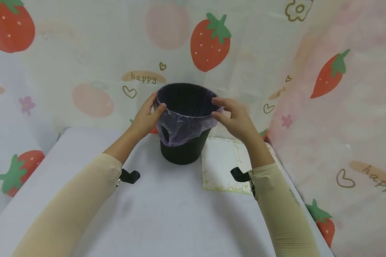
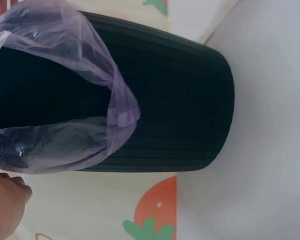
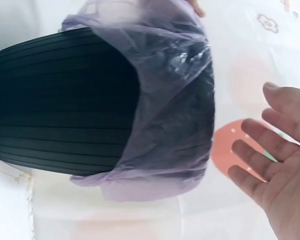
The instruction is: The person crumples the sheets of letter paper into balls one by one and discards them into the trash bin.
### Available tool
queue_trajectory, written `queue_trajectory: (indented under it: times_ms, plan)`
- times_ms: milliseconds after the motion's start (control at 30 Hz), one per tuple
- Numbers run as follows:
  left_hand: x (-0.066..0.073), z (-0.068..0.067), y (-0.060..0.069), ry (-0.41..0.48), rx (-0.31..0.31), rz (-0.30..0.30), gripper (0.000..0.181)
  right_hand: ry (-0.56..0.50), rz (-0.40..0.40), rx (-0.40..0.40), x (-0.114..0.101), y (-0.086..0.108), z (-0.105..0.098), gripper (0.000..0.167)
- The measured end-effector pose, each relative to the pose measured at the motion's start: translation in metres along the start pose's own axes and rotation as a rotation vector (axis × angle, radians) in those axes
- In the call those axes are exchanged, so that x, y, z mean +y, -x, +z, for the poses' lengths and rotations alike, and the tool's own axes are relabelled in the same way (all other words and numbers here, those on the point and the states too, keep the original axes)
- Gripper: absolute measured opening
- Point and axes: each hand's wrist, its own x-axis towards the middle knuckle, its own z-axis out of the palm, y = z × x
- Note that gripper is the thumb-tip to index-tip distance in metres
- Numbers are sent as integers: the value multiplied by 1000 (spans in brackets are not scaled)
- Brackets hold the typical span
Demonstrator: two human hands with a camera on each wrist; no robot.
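Observation:
A dark ribbed trash can (image 1: 180, 151) stands on the white table in the head view. A thin purple trash bag (image 1: 183, 128) lines it and is folded down over the rim. My left hand (image 1: 145, 117) holds the can's left side at the rim, thumb toward the front and fingers along the outer side. At the right of the rim is my right hand (image 1: 236, 117), its fingers spread and slightly bent. The right wrist view shows a gap between those fingers (image 3: 255, 165) and the bag, with nothing in the palm.
A white board with a patterned border (image 1: 225, 164) lies on the table (image 1: 167, 214), right of the can and partly under my right arm. A strawberry-print curtain (image 1: 99, 46) hangs behind and along both sides.

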Motion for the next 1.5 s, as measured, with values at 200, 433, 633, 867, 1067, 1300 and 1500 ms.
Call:
queue_trajectory:
  times_ms: [200,433,633,867,1067,1300,1500]
  plan:
    - [0,0,26,14,76,-52,81,-20,-3,-10,9,20,8,46]
    - [10,6,77,44,172,24,62,36,-30,12,17,44,11,45]
    - [20,12,109,71,107,119,50,46,2,18,25,61,10,46]
    - [21,33,129,106,-28,136,42,37,38,13,39,80,14,45]
    - [16,66,129,64,-181,87,44,10,71,22,51,92,20,45]
    - [5,114,117,-81,-322,10,50,-4,135,0,63,108,25,46]
    - [-9,147,106,-148,-462,5,57,-8,149,-2,78,116,30,44]
